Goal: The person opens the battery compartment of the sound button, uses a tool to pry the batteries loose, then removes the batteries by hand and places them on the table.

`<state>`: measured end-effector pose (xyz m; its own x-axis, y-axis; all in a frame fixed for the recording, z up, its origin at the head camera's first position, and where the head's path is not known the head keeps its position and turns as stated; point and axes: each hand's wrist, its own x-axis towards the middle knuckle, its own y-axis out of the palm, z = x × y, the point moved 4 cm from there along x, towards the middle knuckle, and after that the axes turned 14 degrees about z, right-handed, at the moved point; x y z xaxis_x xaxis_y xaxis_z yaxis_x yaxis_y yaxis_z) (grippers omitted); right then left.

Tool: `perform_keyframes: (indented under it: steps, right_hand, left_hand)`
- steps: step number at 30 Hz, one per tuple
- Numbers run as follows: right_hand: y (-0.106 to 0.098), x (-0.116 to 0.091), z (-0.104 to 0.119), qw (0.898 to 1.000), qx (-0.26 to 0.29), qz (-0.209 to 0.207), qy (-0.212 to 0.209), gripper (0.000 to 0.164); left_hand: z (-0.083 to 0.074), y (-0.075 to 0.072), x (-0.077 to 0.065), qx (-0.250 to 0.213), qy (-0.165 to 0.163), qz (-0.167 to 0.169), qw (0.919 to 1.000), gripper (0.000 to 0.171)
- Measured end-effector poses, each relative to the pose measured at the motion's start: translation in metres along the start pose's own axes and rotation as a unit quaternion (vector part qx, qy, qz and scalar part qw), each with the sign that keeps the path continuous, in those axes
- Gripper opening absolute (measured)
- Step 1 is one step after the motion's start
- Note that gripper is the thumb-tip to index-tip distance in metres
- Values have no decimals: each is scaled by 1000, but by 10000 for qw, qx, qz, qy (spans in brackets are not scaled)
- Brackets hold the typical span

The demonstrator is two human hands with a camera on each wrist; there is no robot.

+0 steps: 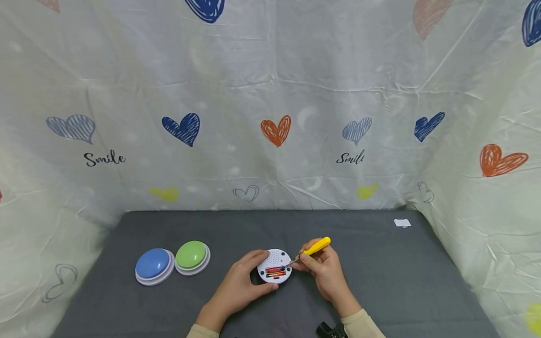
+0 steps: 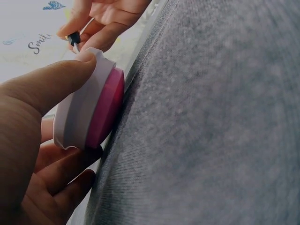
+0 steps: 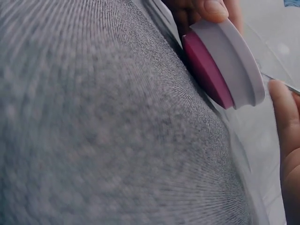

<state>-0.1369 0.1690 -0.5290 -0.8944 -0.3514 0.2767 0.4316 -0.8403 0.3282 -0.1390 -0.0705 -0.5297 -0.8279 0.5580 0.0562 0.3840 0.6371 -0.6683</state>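
Note:
A round push-button (image 1: 276,256) with a white base lies face down on the dark tabletop, its battery bay uncovered with red batteries (image 1: 275,271) inside. Its pink dome (image 2: 107,110) points down at the cloth in both wrist views. My left hand (image 1: 241,284) holds the white base by its rim, thumb at the near side and fingers at the far side. A screwdriver (image 1: 318,245) with a yellow handle is pinched in my right hand (image 1: 326,273). The screwdriver's metal tip reaches the right end of the battery bay.
To the left stand a blue push-button (image 1: 153,263) and a green push-button (image 1: 190,254), both dome up on white bases. A small white piece (image 1: 402,222) lies at the table's back right. Behind the table hangs a pale curtain (image 1: 304,61) printed with hearts.

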Motion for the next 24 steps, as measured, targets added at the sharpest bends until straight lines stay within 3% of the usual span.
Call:
perform_keyframes:
  steps: [24]
  right_hand:
    - [-2, 1, 0, 9993, 171, -5, -341, 23]
  left_hand:
    - [1, -1, 1, -67, -10, -43, 10000, 80]
